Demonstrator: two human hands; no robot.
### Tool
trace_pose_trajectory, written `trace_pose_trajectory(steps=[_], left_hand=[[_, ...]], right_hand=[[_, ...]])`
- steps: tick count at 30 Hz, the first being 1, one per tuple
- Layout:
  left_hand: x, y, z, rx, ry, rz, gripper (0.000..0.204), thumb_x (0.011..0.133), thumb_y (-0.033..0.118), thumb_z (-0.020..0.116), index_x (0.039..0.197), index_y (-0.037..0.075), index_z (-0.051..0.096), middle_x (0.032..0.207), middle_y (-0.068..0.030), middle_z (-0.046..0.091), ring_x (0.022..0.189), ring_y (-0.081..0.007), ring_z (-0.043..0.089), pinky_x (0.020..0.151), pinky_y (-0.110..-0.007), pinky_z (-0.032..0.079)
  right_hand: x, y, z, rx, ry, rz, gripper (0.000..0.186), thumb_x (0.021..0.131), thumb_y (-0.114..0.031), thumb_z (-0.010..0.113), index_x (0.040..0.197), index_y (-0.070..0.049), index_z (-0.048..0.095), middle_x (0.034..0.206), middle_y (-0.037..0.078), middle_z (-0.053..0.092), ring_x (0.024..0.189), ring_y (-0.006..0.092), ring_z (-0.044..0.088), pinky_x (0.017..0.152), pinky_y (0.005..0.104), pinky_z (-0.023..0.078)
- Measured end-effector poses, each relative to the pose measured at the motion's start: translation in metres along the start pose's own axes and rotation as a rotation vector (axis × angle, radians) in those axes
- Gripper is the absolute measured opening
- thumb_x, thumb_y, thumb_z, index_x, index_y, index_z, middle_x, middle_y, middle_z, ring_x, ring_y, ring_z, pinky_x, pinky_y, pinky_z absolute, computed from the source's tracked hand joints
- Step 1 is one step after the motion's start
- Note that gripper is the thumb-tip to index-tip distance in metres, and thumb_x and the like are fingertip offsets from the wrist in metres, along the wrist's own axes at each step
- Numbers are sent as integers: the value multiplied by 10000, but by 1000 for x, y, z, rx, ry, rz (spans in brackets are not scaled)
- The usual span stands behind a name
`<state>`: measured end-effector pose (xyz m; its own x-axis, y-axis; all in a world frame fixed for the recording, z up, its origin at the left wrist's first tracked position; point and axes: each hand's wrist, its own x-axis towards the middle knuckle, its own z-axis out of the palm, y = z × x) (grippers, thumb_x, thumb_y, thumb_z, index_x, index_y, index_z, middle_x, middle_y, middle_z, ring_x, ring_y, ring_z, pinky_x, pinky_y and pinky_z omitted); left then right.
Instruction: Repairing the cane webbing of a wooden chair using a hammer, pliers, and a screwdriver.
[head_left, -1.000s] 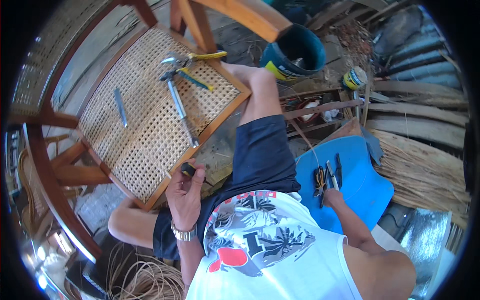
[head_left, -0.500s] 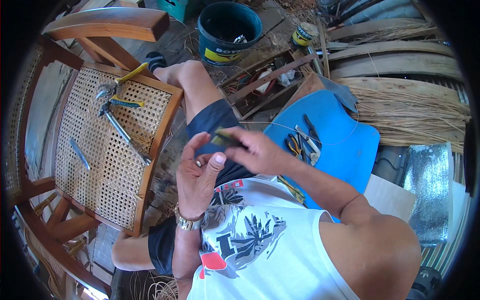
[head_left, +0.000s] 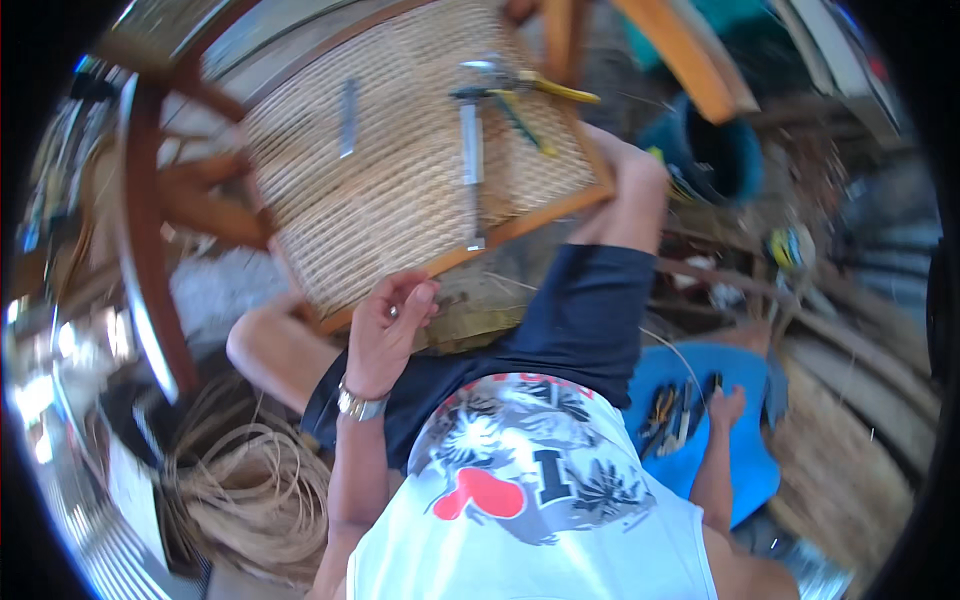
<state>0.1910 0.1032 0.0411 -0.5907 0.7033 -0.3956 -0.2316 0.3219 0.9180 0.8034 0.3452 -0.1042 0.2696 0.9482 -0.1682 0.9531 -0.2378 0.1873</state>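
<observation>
My left hand (head_left: 393, 330), with a metal watch on its wrist, is raised by the front edge of the cane chair seat (head_left: 400, 160). Its fingers are curled in toward the thumb; whatever they may hold is too small to make out. Far to the right, my right hand (head_left: 727, 406) is down at the blue plastic surface (head_left: 735, 480), its fingers closed round a small black tool (head_left: 717, 384). Pliers with dark and orange handles (head_left: 659, 408) and a pale-bladed tool (head_left: 682, 420) lie just left of that hand. Motion blurs the view.
On the cane seat lie a hammer (head_left: 471, 140), yellow-and-green-handled pliers (head_left: 525, 100) and a thin blade (head_left: 348, 118). A coil of cane strands (head_left: 255, 485) rests at lower left. A dark green bucket (head_left: 715, 155) and wooden boards (head_left: 840, 420) are on the right.
My right hand has gone from beside my left hand to the blue surface. My left hand's fingers have curled in. The whole view has turned, with the chair now further right.
</observation>
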Motion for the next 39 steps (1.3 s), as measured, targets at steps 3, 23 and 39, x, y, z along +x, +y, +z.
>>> trace_pose_trajectory(steps=[3, 23, 39], left_hand=[[-12, -9, -25, -47, 209, -6, 320, 1015, 272, 630, 1222, 28, 619, 1050, -55, 707, 863, -87, 637, 762, -233, 520], [24, -60, -50, 1006, 359, 540, 537, 670, 232, 883, 1168, 134, 707, 1090, -73, 630, 1029, -301, 594, 890, -405, 493], [42, -79, -55, 1001, 275, 716, 166, 781, -6, 652, 925, 67, 688, 994, -44, 641, 939, -251, 621, 809, -384, 511]], right_hand=[[-12, -66, -44, 308, 70, -105, 447, 904, -203, 704, 1267, 22, 573, 1233, 202, 623, 1140, 313, 608, 976, 414, 483], [-168, -379, -188, 980, -187, -1247, 79, 962, -62, 660, 1005, 5, 662, 866, 83, 651, 733, 143, 604, 679, 269, 496], [-160, -391, -195, 1018, -109, -1252, 144, 944, -56, 669, 1073, -6, 630, 891, 112, 637, 739, 169, 627, 679, 285, 503]])
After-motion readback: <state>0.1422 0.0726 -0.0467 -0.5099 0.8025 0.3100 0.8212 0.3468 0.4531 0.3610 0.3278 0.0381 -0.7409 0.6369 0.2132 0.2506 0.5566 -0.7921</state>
